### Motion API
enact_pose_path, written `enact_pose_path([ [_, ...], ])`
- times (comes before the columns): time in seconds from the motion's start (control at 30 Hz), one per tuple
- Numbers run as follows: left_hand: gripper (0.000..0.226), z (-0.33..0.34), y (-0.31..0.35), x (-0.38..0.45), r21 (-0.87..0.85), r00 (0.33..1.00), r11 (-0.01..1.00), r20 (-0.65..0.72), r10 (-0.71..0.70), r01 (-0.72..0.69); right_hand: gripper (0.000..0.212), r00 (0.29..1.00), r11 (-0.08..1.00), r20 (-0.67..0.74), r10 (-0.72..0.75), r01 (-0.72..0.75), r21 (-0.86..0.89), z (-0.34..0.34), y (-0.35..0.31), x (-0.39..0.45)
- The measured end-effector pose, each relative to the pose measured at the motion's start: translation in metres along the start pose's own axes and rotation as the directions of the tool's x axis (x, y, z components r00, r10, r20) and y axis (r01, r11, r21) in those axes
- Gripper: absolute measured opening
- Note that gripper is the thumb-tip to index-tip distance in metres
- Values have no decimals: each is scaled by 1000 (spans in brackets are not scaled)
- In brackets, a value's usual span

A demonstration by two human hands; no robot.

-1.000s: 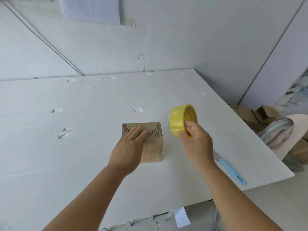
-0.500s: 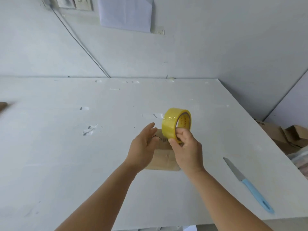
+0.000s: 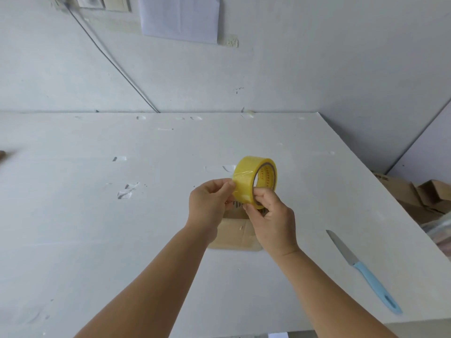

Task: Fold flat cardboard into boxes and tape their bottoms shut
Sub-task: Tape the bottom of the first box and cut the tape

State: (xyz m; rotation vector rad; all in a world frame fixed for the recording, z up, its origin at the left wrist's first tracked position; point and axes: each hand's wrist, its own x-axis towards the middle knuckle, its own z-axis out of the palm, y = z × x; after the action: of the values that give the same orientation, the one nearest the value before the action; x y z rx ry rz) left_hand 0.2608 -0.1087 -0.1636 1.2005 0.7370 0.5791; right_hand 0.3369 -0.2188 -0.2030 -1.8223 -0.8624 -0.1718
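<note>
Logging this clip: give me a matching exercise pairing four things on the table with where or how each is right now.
Things:
1. tape roll
2. cardboard box
3. knife
4. left hand

States:
A. lying flat on the table, right of the arms
B. held up by the right hand
C. pinching at the roll's edge
D. standing on the table beneath both hands

Pairs: 1-B, 2-D, 3-A, 4-C

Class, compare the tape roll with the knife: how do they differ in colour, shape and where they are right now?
The tape roll is yellow and ring-shaped; the knife is long and thin, with a grey blade and a light blue handle. The tape roll is held up above the box, gripped by the right hand while the left hand pinches at its edge; the knife lies flat on the table, untouched. Both are to the right of the box's centre.
</note>
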Motion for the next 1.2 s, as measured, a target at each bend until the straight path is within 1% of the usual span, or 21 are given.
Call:
enact_pose_path([
  [0.1,8,2,1,-1,9,995,1000,-99,3,-2,21,1000,1000,3,-2,2,-2,0,0,-2],
  [0.2,10,4,4,-3,51,989,999,-145,24,-17,22,1000,1000,3,-6,6,-7,0,1,-4],
  [0.27,12,3,8,-4,66,992,998,-126,9,-1,24,1000,1000,2,-6,6,-2,-1,1,-5],
  [0.4,14,-3,13,-7,6,997,998,-38,-67,67,28,998,997,9,-56,57,-47,-1,-1,-6],
  [0.5,27,-8,12,-9,18,996,996,-25,-83,84,30,985,984,31,-167,169,-54,-1,-2,-7],
  [0.53,30,-9,10,-8,22,996,996,-26,-81,82,31,978,978,17,-207,208,-36,-1,-3,-9],
  [0.57,29,-11,10,-8,16,996,997,-30,-80,81,35,974,975,-26,-223,222,-23,1,-4,-9],
  [0.6,26,-12,9,-7,5,996,997,-32,-80,80,42,975,980,-95,-199,198,-13,2,-5,-10],
  [0.63,23,-14,9,-6,-2,997,997,-28,-75,75,50,978,991,-164,-127,130,7,3,-4,-8],
  [0.67,21,-16,9,-5,-1,997,998,-22,-68,68,60,981,999,-195,-17,27,47,4,-3,-6],
  [0.7,20,-17,8,-4,6,998,998,-17,-61,61,69,978,990,-174,112,-96,101,3,-3,-2],
  [0.73,19,-19,8,-3,12,998,998,-15,-54,54,76,968,966,-107,229,-212,148,1,-3,2],
  [0.77,20,-21,8,-1,12,999,999,-15,-50,50,78,950,938,-19,310,-303,169,-2,-2,6],
  [0.8,20,-23,7,1,6,999,999,-18,-49,49,76,936,923,63,347,-353,152,-4,0,9],
  [0.87,20,-26,7,4,6,998,999,-28,-54,54,67,925,930,164,342,-359,84,-6,6,13],
  [0.97,19,-31,7,9,25,998,998,-26,-59,59,59,920,931,215,329,-353,87,-6,11,19],
  [1.1,15,-40,11,19,116,994,987,1,-110,109,48,946,949,187,265,-290,121,-7,13,27],
  [1.2,14,-53,15,27,164,995,981,-13,-102,103,47,961,965,154,229,-246,96,-6,14,27],
])
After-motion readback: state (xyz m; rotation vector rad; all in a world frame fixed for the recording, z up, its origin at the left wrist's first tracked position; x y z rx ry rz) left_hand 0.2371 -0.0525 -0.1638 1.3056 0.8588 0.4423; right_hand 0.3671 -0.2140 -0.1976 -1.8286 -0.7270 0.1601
